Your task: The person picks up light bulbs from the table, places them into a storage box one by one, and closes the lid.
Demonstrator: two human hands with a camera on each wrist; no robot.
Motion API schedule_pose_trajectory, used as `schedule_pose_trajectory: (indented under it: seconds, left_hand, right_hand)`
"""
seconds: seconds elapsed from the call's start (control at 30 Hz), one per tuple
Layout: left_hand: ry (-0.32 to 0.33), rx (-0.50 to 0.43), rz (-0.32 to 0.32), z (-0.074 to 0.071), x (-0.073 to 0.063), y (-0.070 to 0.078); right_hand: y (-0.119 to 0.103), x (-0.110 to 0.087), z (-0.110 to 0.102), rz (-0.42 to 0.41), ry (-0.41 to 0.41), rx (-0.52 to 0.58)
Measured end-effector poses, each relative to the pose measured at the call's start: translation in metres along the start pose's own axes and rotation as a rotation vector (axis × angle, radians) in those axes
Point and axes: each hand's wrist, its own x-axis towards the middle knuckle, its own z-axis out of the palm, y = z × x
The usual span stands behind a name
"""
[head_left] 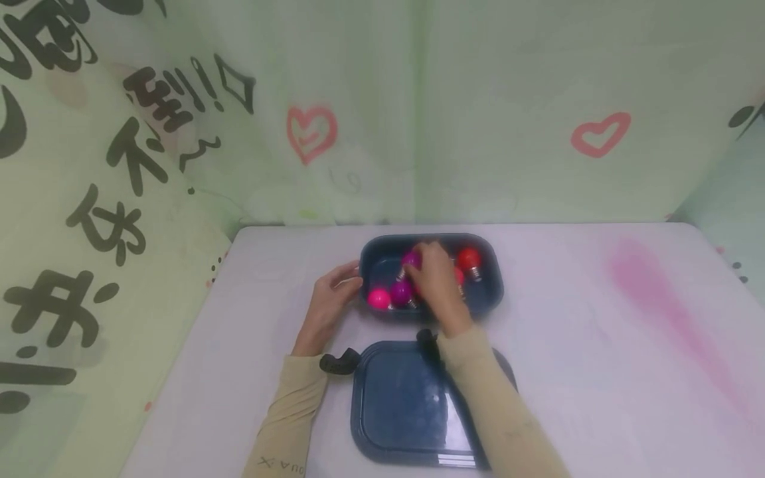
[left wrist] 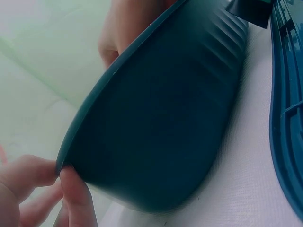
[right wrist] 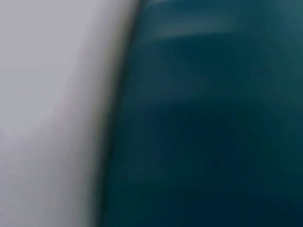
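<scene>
A dark blue plastic box [head_left: 491,307] holds several small light bulbs. My left hand [head_left: 336,292] pinches the box's left rim between thumb and fingers; the left wrist view shows these fingers [left wrist: 78,198] at the rim. Inside the box, my right hand [head_left: 436,272] pinches a purple bulb [head_left: 410,259], its metal screw base pointing down to the left. Just below it lie another purple bulb [head_left: 401,292] and a pink bulb [head_left: 379,298]. Toward the right end sits a red bulb [head_left: 469,257], with more bulbs partly hidden behind my right hand. The right wrist view is blurred against the box wall [right wrist: 203,118].
A dark blue lid [head_left: 400,398] lies on the white table [head_left: 597,372] in front of the box, partly under my right forearm. Behind the table hangs a pale green curtain [head_left: 478,133] with painted hearts. Black writing covers the left-hand cloth.
</scene>
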Motion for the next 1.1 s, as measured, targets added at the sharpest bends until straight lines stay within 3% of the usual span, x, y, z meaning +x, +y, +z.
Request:
schedule_pose_trajectory:
  seconds: [0.63,1.1]
  left_hand:
    - [-0.007,-0.011,0.013,-0.001,-0.003,0.0]
    - [-0.033,0.005,0.003,-0.003,-0.005,0.001]
  right_hand:
    - [0.002,-0.002,-0.003,-0.009,0.004,-0.05]
    - [0.0,-0.015,-0.019,-0.102,0.041,-0.003]
